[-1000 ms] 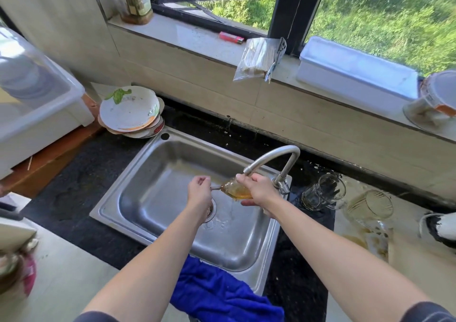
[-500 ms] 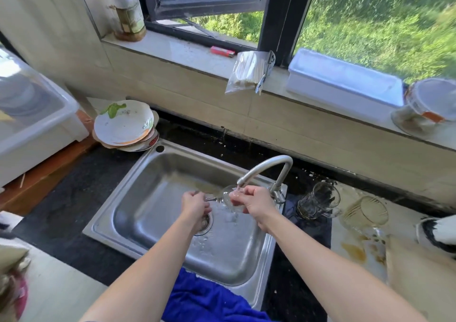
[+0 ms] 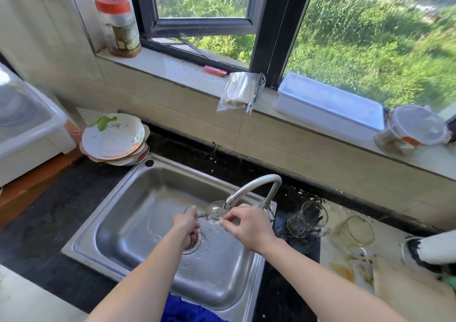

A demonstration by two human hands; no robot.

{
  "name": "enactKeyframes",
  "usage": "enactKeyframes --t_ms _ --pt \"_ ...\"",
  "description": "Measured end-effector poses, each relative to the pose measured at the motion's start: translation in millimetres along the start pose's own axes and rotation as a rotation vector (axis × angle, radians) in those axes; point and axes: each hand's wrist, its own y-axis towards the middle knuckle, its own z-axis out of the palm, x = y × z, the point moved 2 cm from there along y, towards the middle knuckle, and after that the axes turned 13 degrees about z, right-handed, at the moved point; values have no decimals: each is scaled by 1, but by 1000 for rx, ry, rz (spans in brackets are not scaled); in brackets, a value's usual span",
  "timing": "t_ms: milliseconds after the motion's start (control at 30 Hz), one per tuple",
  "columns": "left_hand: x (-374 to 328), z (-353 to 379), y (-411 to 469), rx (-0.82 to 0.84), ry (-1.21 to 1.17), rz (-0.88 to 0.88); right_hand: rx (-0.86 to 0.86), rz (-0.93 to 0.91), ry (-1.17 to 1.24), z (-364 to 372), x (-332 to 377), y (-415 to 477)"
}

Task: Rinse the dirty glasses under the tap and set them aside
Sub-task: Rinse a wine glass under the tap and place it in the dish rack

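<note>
Steel sink (image 3: 128, 223), rounded clear glass (image 3: 217, 211) (stemmed)

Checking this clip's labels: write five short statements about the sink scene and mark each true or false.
1. The glass is under the tap. True.
2. The plates sit in the sink. False: they are stacked on the counter beside it.
3. Two more glasses are right of the sink. True.
4. The jar has a blue lid. False: the lid is red.
5. The left hand is idle. False: it holds the glass's stem.
</note>
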Motion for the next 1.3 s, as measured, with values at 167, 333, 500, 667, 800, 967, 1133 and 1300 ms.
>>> enactKeyframes --t_ms 167,333,500,667,800,967,1133,1300 --pt "-4 10 -4 63 20 -20 32 90 38 11 5 -3" --pt "4 0 -8 60 32 -37 161 176 255 18 4 -1" --pt "4 -1 -17 96 133 -38 244 68 109 23 9 -3" --pt "5 -2 -20 144 -86 -38 56 188 327 16 5 -2" --pt "3 3 -13 10 -300 74 118 324 505 27 3 -5" --pt "7 -5 -10 165 -79 -4 256 12 -25 19 -5 -3" --pt "3 1 -5 143 28 -21 122 36 132 14 5 -5" --pt "-6 12 -2 146 -202 28 95 180 298 15 5 -1"
